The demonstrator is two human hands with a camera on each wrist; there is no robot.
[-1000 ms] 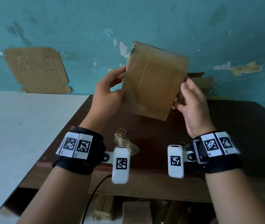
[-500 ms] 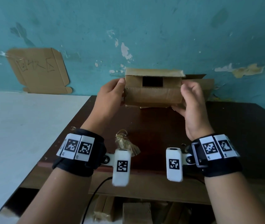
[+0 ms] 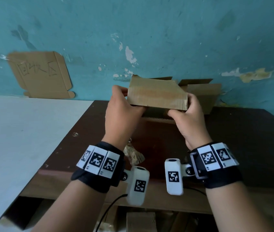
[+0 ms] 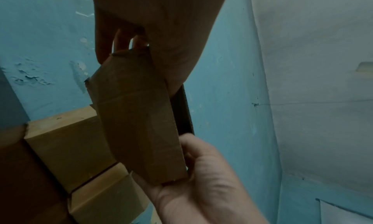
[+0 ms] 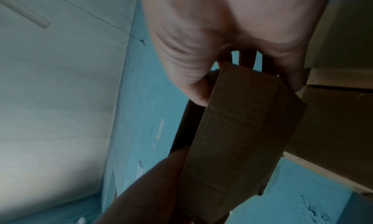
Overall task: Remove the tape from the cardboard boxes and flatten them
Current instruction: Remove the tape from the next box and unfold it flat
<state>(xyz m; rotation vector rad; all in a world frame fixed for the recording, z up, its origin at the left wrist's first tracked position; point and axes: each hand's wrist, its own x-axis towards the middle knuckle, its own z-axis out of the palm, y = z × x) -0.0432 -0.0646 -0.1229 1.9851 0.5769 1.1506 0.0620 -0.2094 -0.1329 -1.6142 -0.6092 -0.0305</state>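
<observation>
Box: a small brown cardboard box (image 3: 157,96) is held up in the air over the dark brown wooden table (image 3: 243,136), in front of the blue wall. Its wide flat side faces up and looks shiny, like tape is on it. The side near the person is open and dark inside.
Left hand: the left hand (image 3: 122,114) grips the left end of the small box. Its thumb sits at the low front edge and its fingers curl round the far side.
Right hand: the right hand (image 3: 189,119) grips the right end of the small box, thumb at the open front and fingers wrapped round the end.
Behind the box: a bigger open brown cardboard box (image 3: 204,94) stands on the table against the wall, just to the right of the small box.
Near the wrists: a crumpled ball of brown tape (image 3: 133,155) lies on the table, closer to the person than the small box.
Far left: a flat brown cardboard sheet with writing on it (image 3: 39,76) leans on the wall, well apart from the table.
Under the table: more brown cardboard (image 3: 140,221) shows below the front edge.
</observation>
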